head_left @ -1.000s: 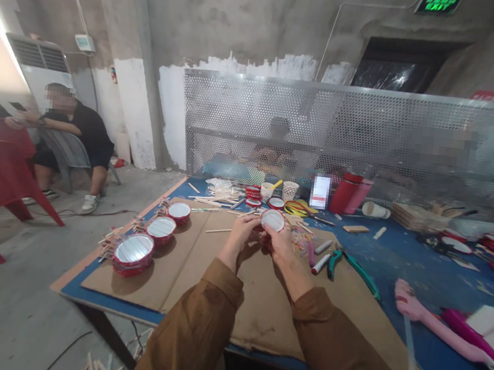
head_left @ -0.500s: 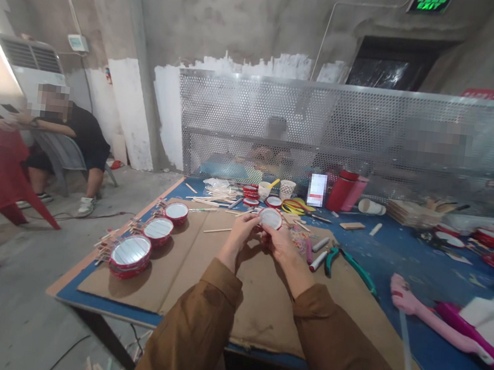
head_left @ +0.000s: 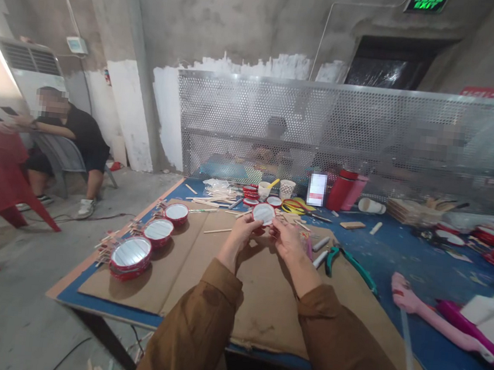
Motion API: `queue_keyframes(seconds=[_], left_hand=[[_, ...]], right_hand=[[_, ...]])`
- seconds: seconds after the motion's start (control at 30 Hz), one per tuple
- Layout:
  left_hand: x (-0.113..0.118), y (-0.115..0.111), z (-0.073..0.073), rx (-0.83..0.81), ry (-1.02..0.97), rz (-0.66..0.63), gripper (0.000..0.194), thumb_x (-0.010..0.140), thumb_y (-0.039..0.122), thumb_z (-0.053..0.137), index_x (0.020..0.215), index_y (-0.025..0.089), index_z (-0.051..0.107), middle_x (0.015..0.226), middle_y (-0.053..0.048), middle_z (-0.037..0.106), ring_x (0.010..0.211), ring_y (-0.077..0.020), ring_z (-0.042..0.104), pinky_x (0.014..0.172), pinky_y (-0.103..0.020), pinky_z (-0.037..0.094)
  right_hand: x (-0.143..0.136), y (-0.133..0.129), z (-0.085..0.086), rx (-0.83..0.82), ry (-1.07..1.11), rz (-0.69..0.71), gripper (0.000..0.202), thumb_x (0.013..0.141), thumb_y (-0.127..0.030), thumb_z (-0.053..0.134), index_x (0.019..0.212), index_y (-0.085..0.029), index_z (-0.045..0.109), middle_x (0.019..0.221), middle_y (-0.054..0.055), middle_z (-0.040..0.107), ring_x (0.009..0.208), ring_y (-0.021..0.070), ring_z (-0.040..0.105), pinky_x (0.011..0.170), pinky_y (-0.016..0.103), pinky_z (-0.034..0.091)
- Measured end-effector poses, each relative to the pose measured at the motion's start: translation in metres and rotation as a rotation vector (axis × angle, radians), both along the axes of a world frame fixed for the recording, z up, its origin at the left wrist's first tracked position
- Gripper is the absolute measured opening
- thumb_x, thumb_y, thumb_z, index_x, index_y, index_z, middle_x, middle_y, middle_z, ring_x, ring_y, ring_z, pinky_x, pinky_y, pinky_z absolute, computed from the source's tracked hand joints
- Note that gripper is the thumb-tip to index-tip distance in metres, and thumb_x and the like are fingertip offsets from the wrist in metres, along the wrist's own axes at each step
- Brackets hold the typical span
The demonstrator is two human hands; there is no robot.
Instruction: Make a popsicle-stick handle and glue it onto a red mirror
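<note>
Over the cardboard sheet [head_left: 202,274], both hands hold a small red-rimmed disc [head_left: 263,214] with a whitish face, tilted up toward me. My left hand [head_left: 241,235] pinches its lower left edge. At the lower right edge, the fingers of my right hand [head_left: 288,239] are closed on the rim. The fingers behind the disc are hidden. To the left stand three red round drum-like pieces, with pale shiny tops: a large one [head_left: 131,253], a middle one [head_left: 158,231] and a smaller one [head_left: 176,213]. Small wooden sticks jut from their left sides.
Green-handled pliers [head_left: 355,270], grey markers [head_left: 321,244] and a pink glue gun [head_left: 427,316] lie to the right. Along the back are paper cups [head_left: 287,189], yellow-handled scissors [head_left: 295,206], a phone [head_left: 316,189] and a red bottle [head_left: 342,190]. A perforated metal screen [head_left: 255,109] stands behind. A person [head_left: 73,137] sits at left.
The disc has moved slightly left and up, and its face shows more fully. My right hand has shifted a little to the right along the rim.
</note>
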State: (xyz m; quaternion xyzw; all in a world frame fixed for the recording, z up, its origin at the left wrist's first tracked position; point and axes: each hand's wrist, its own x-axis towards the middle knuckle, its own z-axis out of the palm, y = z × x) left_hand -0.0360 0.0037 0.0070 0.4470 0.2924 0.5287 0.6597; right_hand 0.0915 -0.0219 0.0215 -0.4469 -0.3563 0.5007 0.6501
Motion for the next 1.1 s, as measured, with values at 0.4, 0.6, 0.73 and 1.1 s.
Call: queue_keyframes(seconds=[0.4, 0.6, 0.73, 1.1], left_hand=[[0.004, 0.007, -0.011, 0.094, 0.07, 0.092, 0.043, 0.073, 0.048, 0.078, 0.096, 0.013, 0.068, 0.082, -0.003, 0.067, 0.062, -0.0105, 0.058, 0.053, -0.021, 0.042], [0.004, 0.007, -0.008, 0.077, 0.083, 0.099, 0.029, 0.071, 0.033, 0.077, 0.089, 0.012, 0.069, 0.079, -0.002, 0.067, 0.062, -0.0101, 0.058, 0.055, -0.02, 0.043], [0.004, 0.007, -0.009, 0.096, 0.112, 0.099, 0.025, 0.074, 0.032, 0.074, 0.088, 0.013, 0.068, 0.077, -0.002, 0.066, 0.06, -0.0101, 0.058, 0.052, -0.019, 0.04], [0.003, 0.007, -0.005, 0.206, 0.32, 0.209, 0.025, 0.083, 0.024, 0.065, 0.107, 0.019, 0.06, 0.078, 0.001, 0.06, 0.062, -0.0101, 0.056, 0.051, -0.018, 0.044]], right_hand=[[0.007, -0.003, 0.009, -0.068, -0.19, -0.118, 0.038, 0.049, -0.046, 0.082, 0.068, -0.019, 0.066, 0.06, 0.0, 0.066, 0.054, 0.0142, 0.057, 0.049, 0.023, 0.037], [0.007, -0.003, 0.007, -0.046, -0.194, -0.094, 0.039, 0.048, -0.047, 0.082, 0.071, -0.019, 0.066, 0.06, -0.001, 0.067, 0.053, 0.0141, 0.057, 0.048, 0.023, 0.038], [0.008, -0.001, 0.006, -0.032, -0.186, -0.097, 0.039, 0.048, -0.046, 0.08, 0.072, -0.02, 0.066, 0.06, -0.002, 0.066, 0.052, 0.0135, 0.057, 0.046, 0.022, 0.039], [0.004, 0.002, 0.001, 0.005, -0.252, -0.14, 0.043, 0.051, -0.056, 0.079, 0.071, -0.021, 0.065, 0.06, -0.001, 0.065, 0.054, 0.0163, 0.057, 0.047, 0.026, 0.041]])
